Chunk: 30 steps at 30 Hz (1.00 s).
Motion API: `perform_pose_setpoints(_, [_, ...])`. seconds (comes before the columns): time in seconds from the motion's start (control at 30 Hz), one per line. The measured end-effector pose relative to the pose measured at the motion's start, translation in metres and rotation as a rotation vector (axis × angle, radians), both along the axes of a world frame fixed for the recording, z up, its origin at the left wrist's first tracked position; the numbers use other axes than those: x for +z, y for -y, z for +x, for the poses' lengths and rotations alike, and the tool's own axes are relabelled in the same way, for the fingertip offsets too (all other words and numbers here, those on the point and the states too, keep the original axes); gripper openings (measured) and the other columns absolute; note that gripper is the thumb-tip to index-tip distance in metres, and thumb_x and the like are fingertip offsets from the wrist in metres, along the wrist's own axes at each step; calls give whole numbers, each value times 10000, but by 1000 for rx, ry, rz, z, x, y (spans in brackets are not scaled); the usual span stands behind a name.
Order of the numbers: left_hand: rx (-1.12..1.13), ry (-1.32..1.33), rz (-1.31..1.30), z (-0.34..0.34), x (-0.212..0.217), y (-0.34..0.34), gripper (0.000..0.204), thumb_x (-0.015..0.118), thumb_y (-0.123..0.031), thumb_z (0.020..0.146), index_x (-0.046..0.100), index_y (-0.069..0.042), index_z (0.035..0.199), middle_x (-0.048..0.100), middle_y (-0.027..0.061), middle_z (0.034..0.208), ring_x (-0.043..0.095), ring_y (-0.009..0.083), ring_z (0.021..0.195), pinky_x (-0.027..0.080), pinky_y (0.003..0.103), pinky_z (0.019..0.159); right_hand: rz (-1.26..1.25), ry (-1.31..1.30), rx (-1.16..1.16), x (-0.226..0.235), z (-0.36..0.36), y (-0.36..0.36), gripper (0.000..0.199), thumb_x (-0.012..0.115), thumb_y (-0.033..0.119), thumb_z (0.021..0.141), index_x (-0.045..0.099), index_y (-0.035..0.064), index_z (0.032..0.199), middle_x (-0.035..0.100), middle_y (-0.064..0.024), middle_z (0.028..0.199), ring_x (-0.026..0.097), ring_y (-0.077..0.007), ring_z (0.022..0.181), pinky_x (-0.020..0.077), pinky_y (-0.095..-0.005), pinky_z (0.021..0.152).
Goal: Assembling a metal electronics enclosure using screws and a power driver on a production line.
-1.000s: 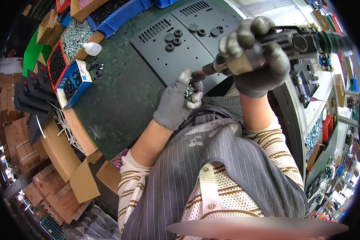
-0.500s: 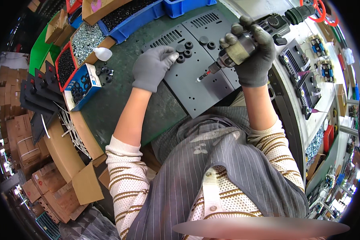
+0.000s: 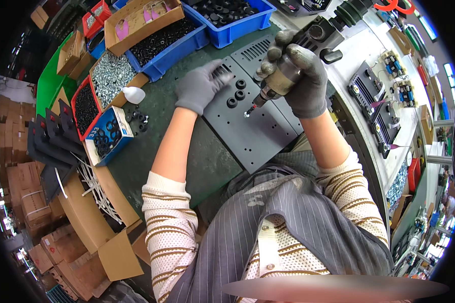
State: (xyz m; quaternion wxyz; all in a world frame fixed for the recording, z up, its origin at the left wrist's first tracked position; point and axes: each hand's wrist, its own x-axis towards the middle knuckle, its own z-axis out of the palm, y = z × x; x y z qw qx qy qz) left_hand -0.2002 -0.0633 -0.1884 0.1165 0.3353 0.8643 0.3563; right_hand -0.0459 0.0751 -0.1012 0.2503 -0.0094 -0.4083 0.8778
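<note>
My left hand (image 3: 202,87), in a grey glove, lies over the upper left of a dark grey slotted metal panel (image 3: 258,136). Its fingers are apart; whether anything is under them is hidden. Beside its fingertips, several black round rubber feet (image 3: 240,95) rest on the panel. My gloved right hand (image 3: 308,83) grips a power screwdriver (image 3: 284,76) by its body. The tool slants down to the left, and its bit carries a small silver screw (image 3: 246,114) just at the panel surface; contact is unclear.
Blue bins (image 3: 237,30) of black parts stand at the back. At left are a tray of silver screws (image 3: 111,76), a white bottle (image 3: 134,94) and a blue box of black rings (image 3: 106,136). Slotted panels with fittings (image 3: 374,106) lie on the bench at right.
The view has shifted, so the bench sits lower in the picture. My left hand has moved off the rubber feet toward the slots. The screwdriver has moved left, nearer the feet.
</note>
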Motion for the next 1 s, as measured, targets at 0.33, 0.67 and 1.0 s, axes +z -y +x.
perform_pose_setpoints(0.33, [229, 40, 182, -22, 7, 74, 379, 718, -304, 803, 673, -98, 1118, 701, 100, 932, 622, 141, 760, 487, 273, 703, 246, -5, 1, 0, -63, 3, 299, 528, 210, 866, 500, 40, 1110, 582, -96, 883, 614, -221, 766, 510, -356, 690])
perform_pose_setpoints(0.67, [125, -67, 54, 0, -16, 77, 394, 704, -338, 820, 654, -112, 1139, 684, 90, 863, 640, 188, 745, 492, 304, 669, 296, -2, -24, -12, -132, 47, 235, 631, 129, 819, 532, 39, 1012, 598, -84, 775, 597, -178, 593, 500, -299, 540])
perform_pose_setpoints(1.0, [114, -61, 98, -2, -31, 72, 365, 657, -399, 833, 667, -107, 1052, 680, 129, 921, 659, 272, 802, 502, 361, 697, 636, 23, 81, -45, -162, 70, 241, 685, 98, 792, 569, 34, 994, 608, -25, 830, 593, -108, 650, 493, -254, 579])
